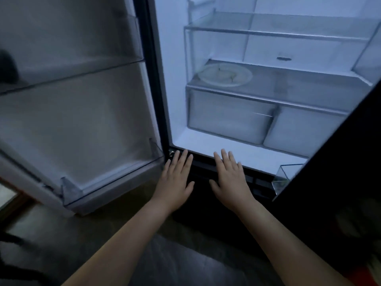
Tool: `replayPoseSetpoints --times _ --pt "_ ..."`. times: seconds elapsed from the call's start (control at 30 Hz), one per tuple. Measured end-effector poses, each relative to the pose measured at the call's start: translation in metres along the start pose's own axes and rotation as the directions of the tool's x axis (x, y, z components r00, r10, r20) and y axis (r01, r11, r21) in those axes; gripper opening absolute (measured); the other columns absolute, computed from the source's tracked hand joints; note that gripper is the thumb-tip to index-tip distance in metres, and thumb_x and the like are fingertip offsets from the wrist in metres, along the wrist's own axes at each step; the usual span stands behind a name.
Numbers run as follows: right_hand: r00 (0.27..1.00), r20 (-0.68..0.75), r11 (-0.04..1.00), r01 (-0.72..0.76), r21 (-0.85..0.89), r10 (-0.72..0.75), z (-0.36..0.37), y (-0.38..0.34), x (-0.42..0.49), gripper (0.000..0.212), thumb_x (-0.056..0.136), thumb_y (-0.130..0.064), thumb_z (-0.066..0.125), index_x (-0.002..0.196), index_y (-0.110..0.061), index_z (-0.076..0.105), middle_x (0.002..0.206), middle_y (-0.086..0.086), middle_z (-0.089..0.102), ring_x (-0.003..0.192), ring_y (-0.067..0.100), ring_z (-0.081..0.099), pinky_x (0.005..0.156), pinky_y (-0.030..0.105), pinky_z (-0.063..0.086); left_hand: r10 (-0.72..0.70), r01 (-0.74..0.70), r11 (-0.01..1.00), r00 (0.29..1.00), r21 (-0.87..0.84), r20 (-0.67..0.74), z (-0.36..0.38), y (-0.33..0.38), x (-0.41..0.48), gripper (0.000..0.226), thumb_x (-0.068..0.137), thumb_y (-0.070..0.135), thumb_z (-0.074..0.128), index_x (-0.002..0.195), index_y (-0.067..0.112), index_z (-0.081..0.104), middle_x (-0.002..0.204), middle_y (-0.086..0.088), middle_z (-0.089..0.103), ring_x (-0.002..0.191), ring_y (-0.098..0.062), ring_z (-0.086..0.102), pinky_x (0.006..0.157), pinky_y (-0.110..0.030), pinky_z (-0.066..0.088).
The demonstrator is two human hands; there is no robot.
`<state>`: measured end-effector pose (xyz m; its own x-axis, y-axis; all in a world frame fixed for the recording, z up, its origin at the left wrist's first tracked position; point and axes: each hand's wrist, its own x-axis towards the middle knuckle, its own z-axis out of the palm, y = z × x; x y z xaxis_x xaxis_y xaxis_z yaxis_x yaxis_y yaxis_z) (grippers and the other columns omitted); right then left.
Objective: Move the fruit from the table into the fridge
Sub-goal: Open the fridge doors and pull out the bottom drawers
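Head view: left hand [177, 179] and right hand [231, 180] spread flat, empty, before the open fridge [171, 79]; fruit unseen, probably bruisable, best cupped.

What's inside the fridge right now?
Inside the fridge, a pale plate sits on the lower glass shelf, left side; whatever lies on it is too blurred to name. Two frosted drawers below hide their contents.

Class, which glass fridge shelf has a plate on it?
The lower shelf, directly above the two drawers; a white plate sits at its left end. The upper shelf has none.
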<state>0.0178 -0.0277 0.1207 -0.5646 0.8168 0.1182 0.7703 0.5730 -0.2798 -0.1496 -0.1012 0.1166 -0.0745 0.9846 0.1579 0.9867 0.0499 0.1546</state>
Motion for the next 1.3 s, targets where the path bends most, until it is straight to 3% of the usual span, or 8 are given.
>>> replayPoseSetpoints --times 0.07,0.2,0.4,0.57,0.7,0.93,1.07,1.3 --pt "0.998 -0.028 0.998 -0.065 -0.012 0.064 -0.006 0.017 -0.004 0.076 0.092 -0.033 0.049 0.151 -0.015 0.006 0.159 0.009 -0.003 0.146 0.027 -0.008 0.115 0.047 0.001 0.085 -0.085 0.996 0.996 -0.010 -0.003 0.009 0.014 0.018 0.074 0.095 0.040 0.043 0.150 0.016 -0.002 0.156 -0.001 -0.013 0.143 -0.019 -0.016 0.112 -0.031 -0.011" --pt "0.978 -0.071 0.978 -0.200 -0.050 0.197 -0.012 0.045 -0.007 0.076 0.092 -0.034 0.048 0.151 -0.014 0.005 0.159 0.008 -0.005 0.146 0.026 -0.010 0.115 0.048 -0.001 0.259 -0.258 0.965 0.966 0.045 -0.002 0.027 0.034 0.057 0.075 0.088 0.038 0.055 0.148 0.008 0.023 0.157 -0.010 0.015 0.145 -0.028 0.010 0.114 -0.041 0.010" --pt "0.905 -0.118 0.899 -0.422 -0.117 0.409 -0.011 0.071 -0.007 0.076 0.089 -0.034 0.053 0.150 -0.012 0.014 0.159 0.009 0.004 0.146 0.027 -0.001 0.114 0.053 0.006 0.483 -0.484 0.875 0.871 -0.018 0.084 0.054 0.052 0.121 0.076 0.085 0.036 0.059 0.147 0.007 0.025 0.156 -0.011 0.020 0.143 -0.031 0.016 0.112 -0.046 0.025" --pt "0.788 -0.233 0.788 -0.604 -0.117 0.570 -0.003 0.077 -0.004 0.076 0.072 -0.030 0.075 0.137 -0.005 0.045 0.146 0.017 0.040 0.135 0.036 0.036 0.103 0.058 0.032 0.684 -0.676 0.730 0.722 -0.105 0.107 0.070 0.067 0.166 0.074 0.090 0.033 0.052 0.150 0.010 0.016 0.158 -0.008 0.009 0.146 -0.027 0.005 0.117 -0.040 0.011" --pt "0.717 -0.328 0.731 -0.675 -0.103 0.616 0.004 0.076 -0.005 0.075 0.069 -0.028 0.077 0.133 -0.002 0.048 0.141 0.020 0.044 0.131 0.038 0.042 0.106 0.049 0.031 0.809 -0.786 0.584 0.583 -0.201 0.074 0.078 0.088 0.183 0.071 0.091 0.030 0.052 0.149 0.011 0.018 0.158 -0.006 0.009 0.146 -0.025 0.004 0.115 -0.033 0.002" --pt "0.637 -0.380 0.655 -0.749 -0.100 0.671 0.006 0.066 -0.027 0.074 0.068 -0.028 0.077 0.132 -0.005 0.051 0.137 0.012 0.052 0.126 0.026 0.050 0.105 0.039 0.034 0.924 -0.898 0.381 0.376 -0.222 0.064 0.100 0.124 0.202 0.070 0.086 0.037 0.049 0.146 0.009 0.027 0.154 -0.009 0.026 0.142 -0.029 0.021 0.113 -0.043 0.024" --pt "0.613 -0.394 0.627 -0.771 -0.110 0.685 0.007 0.059 -0.049 0.071 0.072 -0.028 0.074 0.134 -0.007 0.048 0.138 0.009 0.051 0.125 0.024 0.051 0.104 0.038 0.038 0.960 -0.929 0.279 0.273 -0.242 0.058 0.104 0.143 0.203 0.071 0.085 0.045 0.030 0.148 0.011 0.026 0.154 -0.008 0.025 0.143 -0.027 0.020 0.113 -0.041 0.022" --pt "0.522 -0.447 0.549 -0.832 -0.081 0.726 0.008 0.051 -0.094 0.064 0.077 -0.028 0.069 0.135 -0.012 0.049 0.136 0.004 0.052 0.124 0.021 0.050 0.105 0.035 0.036 0.995 -0.950 0.095 0.102 -0.297 -0.007 0.106 0.181 0.185 0.067 0.087 0.042 0.037 0.147 0.012 0.028 0.154 -0.006 0.024 0.143 -0.024 0.019 0.113 -0.042 0.025"
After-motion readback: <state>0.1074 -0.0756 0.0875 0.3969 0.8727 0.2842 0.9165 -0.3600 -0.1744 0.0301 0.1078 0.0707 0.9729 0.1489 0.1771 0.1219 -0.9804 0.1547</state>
